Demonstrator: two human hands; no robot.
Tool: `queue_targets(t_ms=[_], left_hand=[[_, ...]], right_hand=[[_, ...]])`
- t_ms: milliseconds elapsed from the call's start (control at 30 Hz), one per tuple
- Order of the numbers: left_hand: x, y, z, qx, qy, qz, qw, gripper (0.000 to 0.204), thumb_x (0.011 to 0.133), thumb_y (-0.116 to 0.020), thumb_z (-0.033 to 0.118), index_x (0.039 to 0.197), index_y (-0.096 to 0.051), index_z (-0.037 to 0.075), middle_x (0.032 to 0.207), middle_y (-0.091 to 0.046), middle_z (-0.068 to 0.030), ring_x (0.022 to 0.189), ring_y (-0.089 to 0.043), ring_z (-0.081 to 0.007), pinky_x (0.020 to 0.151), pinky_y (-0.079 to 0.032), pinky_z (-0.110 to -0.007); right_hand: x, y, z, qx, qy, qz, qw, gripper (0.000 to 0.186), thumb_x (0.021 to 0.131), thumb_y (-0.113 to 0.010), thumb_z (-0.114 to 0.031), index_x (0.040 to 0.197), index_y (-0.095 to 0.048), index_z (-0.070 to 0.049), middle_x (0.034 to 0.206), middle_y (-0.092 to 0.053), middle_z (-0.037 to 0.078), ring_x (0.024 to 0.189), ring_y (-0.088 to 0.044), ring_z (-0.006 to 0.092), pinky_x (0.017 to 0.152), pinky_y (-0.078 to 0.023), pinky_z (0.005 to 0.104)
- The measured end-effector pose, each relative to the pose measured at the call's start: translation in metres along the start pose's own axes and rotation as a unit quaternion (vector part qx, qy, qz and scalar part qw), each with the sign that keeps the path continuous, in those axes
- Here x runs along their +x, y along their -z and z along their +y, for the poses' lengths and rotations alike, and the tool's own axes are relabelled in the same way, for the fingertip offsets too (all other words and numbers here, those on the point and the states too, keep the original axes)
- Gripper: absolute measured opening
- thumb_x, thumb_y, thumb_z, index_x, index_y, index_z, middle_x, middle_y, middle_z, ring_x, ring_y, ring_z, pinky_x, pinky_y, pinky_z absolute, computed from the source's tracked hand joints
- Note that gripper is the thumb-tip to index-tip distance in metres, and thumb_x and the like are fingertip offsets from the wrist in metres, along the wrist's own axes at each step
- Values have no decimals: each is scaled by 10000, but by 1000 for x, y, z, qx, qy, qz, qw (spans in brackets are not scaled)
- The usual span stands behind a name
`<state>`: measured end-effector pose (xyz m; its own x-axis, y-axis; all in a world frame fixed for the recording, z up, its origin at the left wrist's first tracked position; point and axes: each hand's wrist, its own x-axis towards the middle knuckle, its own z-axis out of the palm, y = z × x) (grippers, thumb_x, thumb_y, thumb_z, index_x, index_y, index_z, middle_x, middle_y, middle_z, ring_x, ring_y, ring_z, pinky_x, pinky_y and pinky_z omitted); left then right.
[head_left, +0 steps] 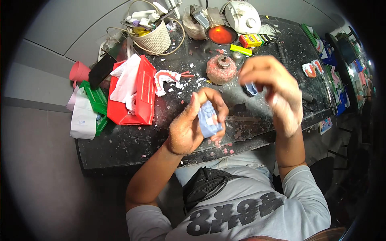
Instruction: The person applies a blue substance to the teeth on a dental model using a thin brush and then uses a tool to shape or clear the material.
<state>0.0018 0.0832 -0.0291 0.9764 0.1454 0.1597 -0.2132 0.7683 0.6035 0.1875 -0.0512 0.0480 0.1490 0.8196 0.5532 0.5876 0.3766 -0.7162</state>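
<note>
My left hand (187,130) is closed round a pale blue dental model (208,120) with a toothed upper surface and a small light patch on its side. My right hand (277,94) is raised to the right of it, blurred, with curled fingers. A small dark blue object (250,90) shows just below those fingertips; whether they grip it is unclear. Behind my hands, a pink-crusted round metal burner (221,70) stands on the black desk (104,154). A white and pink dental model (163,82) lies to the left, among white crumbs.
A red tray (148,100) with papers stands left, beside a green tray (90,94) and pink cup (79,71). At the back are a woven basket (155,40) of tools, a white machine (243,16) and small boxes (251,40). Another dental model (311,69) lies right.
</note>
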Motion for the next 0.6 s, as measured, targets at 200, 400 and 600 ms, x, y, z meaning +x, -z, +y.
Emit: queue_targets(t_ms=[200,400,600], left_hand=[[2,9,4,221,-138,63,963,514,1072,-317,523,1141,-462,35,1053,-490,-129,822,-603,-272,696,-494,-338],[4,14,13,396,-280,81,871,417,1064,-438,425,1149,-452,17,1144,-440,-132,1100,-613,-359,882,-521,-415],[6,21,17,420,-307,79,850,329,1063,-472,358,1130,-436,37,1171,-439,-137,1181,-586,-367,958,-493,-470]], right_hand=[[-4,15,36,-76,-8,110,991,269,1019,-490,-136,1075,-696,28,1126,-586,106,1036,-568,190,923,-449,318],[-1,16,56,125,-86,203,967,185,1014,-583,-78,1054,-693,66,1036,-690,101,794,-656,138,747,-551,276],[-1,24,71,180,-108,278,937,195,993,-645,-98,1090,-673,69,974,-720,155,827,-735,195,780,-627,308]])
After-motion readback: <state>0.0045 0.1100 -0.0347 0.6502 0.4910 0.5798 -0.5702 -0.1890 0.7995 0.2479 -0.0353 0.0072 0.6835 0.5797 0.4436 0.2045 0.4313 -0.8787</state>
